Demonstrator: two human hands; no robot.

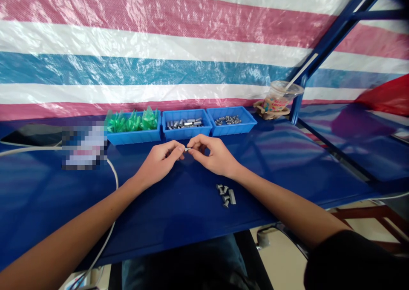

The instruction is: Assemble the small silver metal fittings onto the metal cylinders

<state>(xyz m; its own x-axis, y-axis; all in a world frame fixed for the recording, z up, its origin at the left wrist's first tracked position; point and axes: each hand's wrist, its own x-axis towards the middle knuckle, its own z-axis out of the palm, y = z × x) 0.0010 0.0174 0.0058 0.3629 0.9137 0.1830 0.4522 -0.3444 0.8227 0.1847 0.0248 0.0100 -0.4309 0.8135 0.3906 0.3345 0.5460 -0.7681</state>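
Note:
My left hand [164, 159] and my right hand [213, 153] meet above the blue table, in front of the middle bin. Both are closed in a pinch on a small silver metal piece [188, 148] that shows between the fingertips. Most of it is covered by the fingers, so its exact kind cannot be told. Below my right wrist, several short screws [225, 199] lie in a loose group, with a longer metal spacer [231, 196] beside them.
Three blue bins stand in a row: one with green plastic bags [132, 122], one with metal spacers [188, 123], one with screws [228, 120]. A plastic cup [278, 97] with a straw stands back right. A white cable [115, 175] crosses the table [179, 213] at left.

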